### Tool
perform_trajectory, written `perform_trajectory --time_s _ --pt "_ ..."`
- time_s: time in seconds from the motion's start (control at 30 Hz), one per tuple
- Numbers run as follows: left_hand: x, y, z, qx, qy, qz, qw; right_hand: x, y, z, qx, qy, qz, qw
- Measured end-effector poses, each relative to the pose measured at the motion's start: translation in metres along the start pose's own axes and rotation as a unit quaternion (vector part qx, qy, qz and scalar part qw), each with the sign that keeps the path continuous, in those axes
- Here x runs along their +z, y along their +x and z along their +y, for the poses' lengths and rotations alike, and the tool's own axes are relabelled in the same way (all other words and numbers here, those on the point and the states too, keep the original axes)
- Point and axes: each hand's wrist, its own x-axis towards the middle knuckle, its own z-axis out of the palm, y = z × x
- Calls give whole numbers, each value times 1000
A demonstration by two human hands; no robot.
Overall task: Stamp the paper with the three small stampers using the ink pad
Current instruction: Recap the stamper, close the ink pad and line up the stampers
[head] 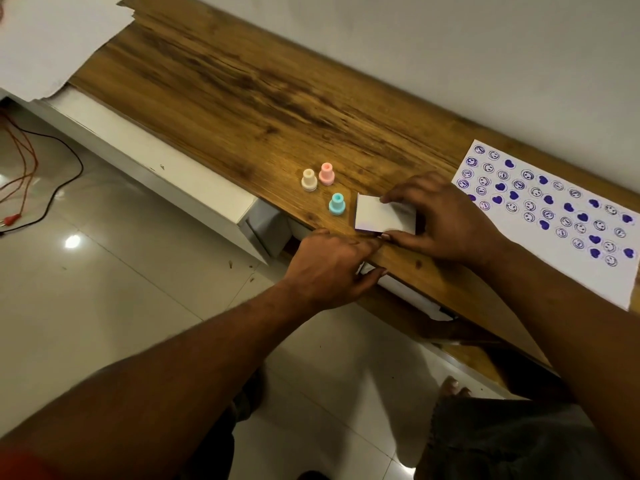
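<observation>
I see a wooden worktop (242, 98) along a white wall. The stamped paper (512, 233) lies right of the ink pad (377, 216). My right hand (446, 223) pinches the closed pad between thumb and fingers (398, 195). My left hand (329, 268) rests loose at its near corner, holding nothing. Left of the pad stand the teal stamper (336, 203), cream stamper (309, 180) and pink stamper (326, 173).

Home: wooden desk (259, 91), tiled floor (121, 289)

The left forearm (194, 368) and right forearm (561, 306) are bare right down to the left grip (332, 268) and right grip (440, 220). A patch of red cloth (20, 467) shows at the lower left corner. Dark grey shorts (502, 441) with a rough, uneven hem cover the thigh; bare toes (453, 386) show just past it.
</observation>
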Motion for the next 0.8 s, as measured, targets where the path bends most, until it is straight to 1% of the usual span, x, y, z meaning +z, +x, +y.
perform_trajectory --time_s 0.17,0.5,0.67,0.8 --pt "0 0 -1 -5 5 -16 1000 -2 0 1 -10 -7 -9 1000" --pt "2 -1 -2 8 -10 12 1000 -4 0 1 -26 -22 -16 999" --pt "2 1 -4 19 -11 53 998 -8 5 1 -7 -23 -44 999" --pt "-3 4 -2 25 -18 74 997 -12 10 0 -8 -36 -47 998"
